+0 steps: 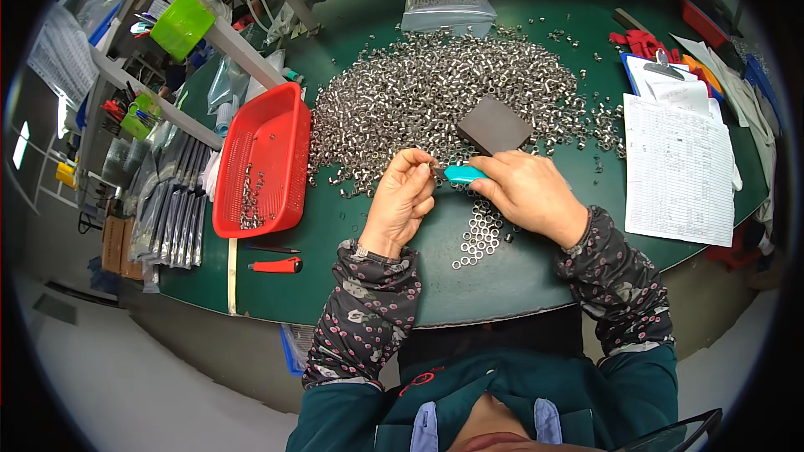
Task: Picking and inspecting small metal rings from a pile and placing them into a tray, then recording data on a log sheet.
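Note:
Above the near part of the table, my left hand [402, 201] is closed in a pinch on a small metal part, mostly hidden by the fingertips. My right hand [532, 194] grips a teal-handled tool [462, 174], its dark tip pointing left and meeting the left fingertips. Just beyond the hands spreads a large heap of small metal rings [402, 100]. A dark square block [494, 125] rests at the heap's near edge, beyond my right hand. Below the hands, several loose rings [479, 238] lie flat in a small cluster.
A red plastic basket [289, 159] with some rings in it stands left. Near it lie a red utility knife [276, 265] and a thin dark stick [272, 249]. Paper sheets [677, 172] and a clipboard [666, 75] lie right. A clear plastic bag [448, 0] lies at the back.

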`<state>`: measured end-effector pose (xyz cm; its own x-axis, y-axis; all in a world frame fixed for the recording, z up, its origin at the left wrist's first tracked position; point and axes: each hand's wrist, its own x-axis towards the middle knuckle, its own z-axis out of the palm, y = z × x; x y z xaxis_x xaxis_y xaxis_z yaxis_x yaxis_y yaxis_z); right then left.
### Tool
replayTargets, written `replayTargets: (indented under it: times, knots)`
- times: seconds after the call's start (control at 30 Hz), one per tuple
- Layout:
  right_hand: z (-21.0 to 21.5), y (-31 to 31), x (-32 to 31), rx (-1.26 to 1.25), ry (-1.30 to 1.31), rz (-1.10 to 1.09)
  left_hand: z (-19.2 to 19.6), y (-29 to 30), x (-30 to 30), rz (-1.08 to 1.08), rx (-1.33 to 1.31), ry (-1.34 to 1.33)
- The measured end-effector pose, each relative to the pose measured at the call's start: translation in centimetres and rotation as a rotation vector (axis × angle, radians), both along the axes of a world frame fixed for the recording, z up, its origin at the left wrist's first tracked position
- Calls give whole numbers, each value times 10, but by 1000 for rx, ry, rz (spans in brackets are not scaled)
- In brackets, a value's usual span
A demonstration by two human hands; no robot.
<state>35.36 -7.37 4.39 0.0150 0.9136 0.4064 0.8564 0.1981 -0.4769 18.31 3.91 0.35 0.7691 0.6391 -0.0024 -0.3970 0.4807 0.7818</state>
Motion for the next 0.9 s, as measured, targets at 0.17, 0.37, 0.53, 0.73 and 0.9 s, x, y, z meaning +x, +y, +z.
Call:
replayTargets:
  times: [0.17, 0.37, 0.53, 0.73, 0.9]
  knots:
    - [0, 1, 1, -46, 25, 11, -2, 0, -1, -6, 41, -4]
    - [-4, 2, 1, 4, -14, 8, -4, 0, -1, 4, -2, -26]
    - [-5, 3, 1, 106, -121, -2, -1, -2, -1, 53, -52, 30]
    - [-6, 4, 1, 172, -205, -12, -3, 1, -3, 38, -69, 48]
    - [-6, 4, 2, 188, -225, -8, -3, 2, -4, 20, -79, 71]
